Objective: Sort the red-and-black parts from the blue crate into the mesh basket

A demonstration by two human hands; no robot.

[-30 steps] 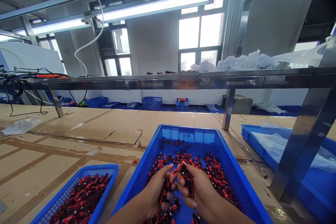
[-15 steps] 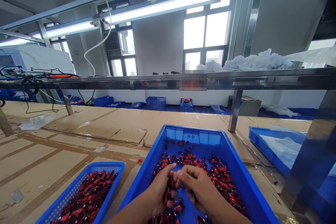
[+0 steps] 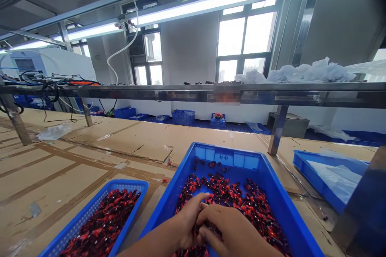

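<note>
Both of my hands are low in a large blue plastic tray (image 3: pixel 224 156), which holds a heap of small red-and-black parts (image 3: pixel 232 196). My left hand (image 3: pixel 188 221) is curled around some of these parts. My right hand (image 3: pixel 227 229) presses against it from the right, fingers bent over a few more. Between my palms, the held parts are mostly hidden. To the left of the tray, a blue mesh basket (image 3: pixel 120 194) is filled with similar parts.
Cardboard sheets (image 3: pixel 120 140) cover the work table. On the right, a blue tray with white plastic lining (image 3: pixel 327 178) sits beside a steel upright. A steel shelf rail (image 3: pixel 193 93) crosses ahead, carrying crumpled plastic sheeting (image 3: pixel 301 73). Several blue crates stand beyond.
My hands have come closer together and sit lower in the tray, with the right hand now over the left. The view has swung slightly left.
</note>
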